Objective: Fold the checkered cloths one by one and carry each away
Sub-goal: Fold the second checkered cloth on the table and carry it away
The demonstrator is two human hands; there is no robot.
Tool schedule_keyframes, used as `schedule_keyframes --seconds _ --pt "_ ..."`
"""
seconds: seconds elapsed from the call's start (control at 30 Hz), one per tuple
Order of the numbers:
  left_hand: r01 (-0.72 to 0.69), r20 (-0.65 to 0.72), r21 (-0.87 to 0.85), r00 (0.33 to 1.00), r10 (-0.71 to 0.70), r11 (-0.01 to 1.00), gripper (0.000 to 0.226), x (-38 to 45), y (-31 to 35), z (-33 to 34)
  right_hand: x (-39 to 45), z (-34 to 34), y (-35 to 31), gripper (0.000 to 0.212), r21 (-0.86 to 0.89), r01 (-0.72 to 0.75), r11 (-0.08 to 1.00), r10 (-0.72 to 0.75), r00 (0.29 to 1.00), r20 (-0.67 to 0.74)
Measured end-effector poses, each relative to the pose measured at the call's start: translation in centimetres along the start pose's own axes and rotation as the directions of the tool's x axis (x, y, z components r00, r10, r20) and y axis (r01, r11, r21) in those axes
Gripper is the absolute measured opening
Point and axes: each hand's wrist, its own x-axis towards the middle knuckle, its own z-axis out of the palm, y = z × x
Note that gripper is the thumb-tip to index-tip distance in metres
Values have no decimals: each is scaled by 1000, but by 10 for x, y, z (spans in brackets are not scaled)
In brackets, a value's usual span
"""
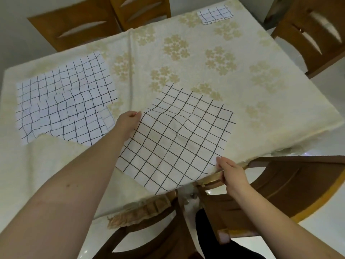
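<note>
Now one checkered cloth is being held by two corners, ready for its first fold.

Both hands are on the checkered cloth (pixel 175 139) that lies near the front edge of the table (pixel 280 113). The left hand (pixel 127 122) pinches the cloth's left corner, and the cloth bumps up a little there. The right hand (pixel 233 172) pinches the near right corner, right at the table's edge. The rest of this cloth lies open and mostly flat. I think the fold has only just begun. The next move should bring the two held corners across to meet the other corners, keeping the edges lined up. A pile of unfolded cloths (pixel 65 101) waits on the left. A small folded cloth (pixel 214 14) sits at the far side, well apart.
</note>
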Motion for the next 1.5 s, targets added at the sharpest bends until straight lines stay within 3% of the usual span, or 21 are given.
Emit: schedule_keyframes --seconds 0.17,0.4,0.7,0.8,0.87,0.97,1.13,1.27,1.33,1.5 --pt "-16 6 -167 1000 17 986 37 -25 4 -23 -10 -4 -18 37 69 106 992 -107 994 16" --pt "-44 36 -343 998 60 938 27 -64 4 -57 -32 -11 -48 21 69 216 974 -219 975 35" --pt "-280 -133 -305 959 251 910 28 -122 12 -94 -76 -23 -77 13 23 463 886 -463 885 34" --pt "-373 -168 -365 927 334 853 5 -146 14 -105 -90 -28 -84 15 83 520 850 -524 850 46" --pt "-425 -185 -443 905 384 789 8 -162 12 -111 -95 -31 -85 12 125 536 835 -547 833 83" --pt "-502 -231 -484 863 449 717 14 -174 11 -115 -97 -32 -86 11 166 532 831 -550 829 98" --pt "-537 -330 -471 843 426 700 16 -176 28 -116 -89 -26 -98 9 295 491 820 -535 840 90" --pt "-579 -386 -443 812 437 685 13 -167 55 -110 -70 -22 -108 15 301 406 863 -460 878 134" --pt "-556 -377 -394 824 423 732 12 -153 66 -101 -58 -22 -112 7 282 354 892 -411 895 175" --pt "-433 -276 -148 881 383 889 27 -93 75 -61 -7 -28 -112 12 57 339 939 -343 914 215"
